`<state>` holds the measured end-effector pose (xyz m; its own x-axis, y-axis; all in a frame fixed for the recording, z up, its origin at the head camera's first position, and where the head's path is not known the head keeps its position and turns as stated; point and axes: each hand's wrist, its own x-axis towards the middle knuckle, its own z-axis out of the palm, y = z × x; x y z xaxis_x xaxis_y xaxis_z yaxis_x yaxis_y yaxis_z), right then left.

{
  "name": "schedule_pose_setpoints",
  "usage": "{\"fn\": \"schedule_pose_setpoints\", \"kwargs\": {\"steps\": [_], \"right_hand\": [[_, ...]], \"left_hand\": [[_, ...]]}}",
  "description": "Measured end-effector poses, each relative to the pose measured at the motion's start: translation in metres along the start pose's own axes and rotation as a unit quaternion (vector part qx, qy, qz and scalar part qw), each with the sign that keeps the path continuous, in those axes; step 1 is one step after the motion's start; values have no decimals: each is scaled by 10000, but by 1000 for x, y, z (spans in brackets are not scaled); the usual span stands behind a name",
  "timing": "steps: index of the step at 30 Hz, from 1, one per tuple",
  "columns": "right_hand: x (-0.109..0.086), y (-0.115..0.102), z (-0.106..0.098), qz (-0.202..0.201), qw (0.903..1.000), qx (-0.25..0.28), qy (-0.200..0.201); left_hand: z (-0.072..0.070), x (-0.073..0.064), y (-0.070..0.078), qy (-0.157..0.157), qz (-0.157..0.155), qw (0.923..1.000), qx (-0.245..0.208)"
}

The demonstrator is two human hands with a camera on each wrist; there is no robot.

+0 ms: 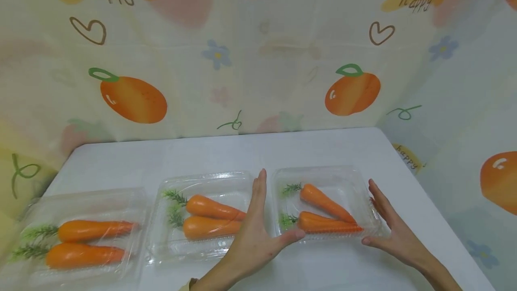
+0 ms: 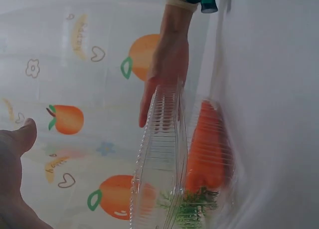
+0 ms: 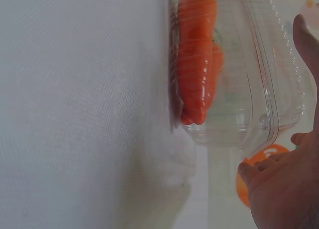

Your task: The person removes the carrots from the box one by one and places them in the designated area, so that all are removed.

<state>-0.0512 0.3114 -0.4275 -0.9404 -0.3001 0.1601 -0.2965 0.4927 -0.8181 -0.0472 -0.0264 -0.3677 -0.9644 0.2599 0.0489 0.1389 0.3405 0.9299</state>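
Note:
Two orange carrots with green tops, an upper carrot (image 1: 323, 199) and a lower carrot (image 1: 323, 222), lie in the right-hand clear plastic box (image 1: 282, 175). My left hand (image 1: 254, 232) is at this box's left side, thumb stretched toward its front left corner and fingers pointing up. On the other side, my right hand (image 1: 397, 232) has spread fingers beside the box's right edge. Neither hand grips anything. In the left wrist view the ribbed lid (image 2: 162, 134) slants above the carrot (image 2: 205, 149). The right wrist view shows carrot tips (image 3: 193, 114) near the box's end wall.
A middle clear box (image 1: 218, 178) holds two more carrots, partly hidden behind my left hand. Farther left stands another clear box (image 1: 97, 196), also with two carrots. The white table (image 1: 194, 154) meets a fruit-patterned cloth (image 1: 258, 93) at its back edge.

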Motion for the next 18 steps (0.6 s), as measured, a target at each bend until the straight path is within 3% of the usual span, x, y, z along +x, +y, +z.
{"fn": "schedule_pose_setpoints", "kwargs": {"steps": [4,12,18], "right_hand": [[1,1,2,-123,9999,93,-43],[-2,-2,2,367,9993,-46,45],[-6,3,1,250,9996,-139,70]], "left_hand": [[7,0,-1,78,-23,9998,-154],[23,3,-2,-17,-207,9994,-270],[34,3,-8,-53,-390,9981,-472]]}}
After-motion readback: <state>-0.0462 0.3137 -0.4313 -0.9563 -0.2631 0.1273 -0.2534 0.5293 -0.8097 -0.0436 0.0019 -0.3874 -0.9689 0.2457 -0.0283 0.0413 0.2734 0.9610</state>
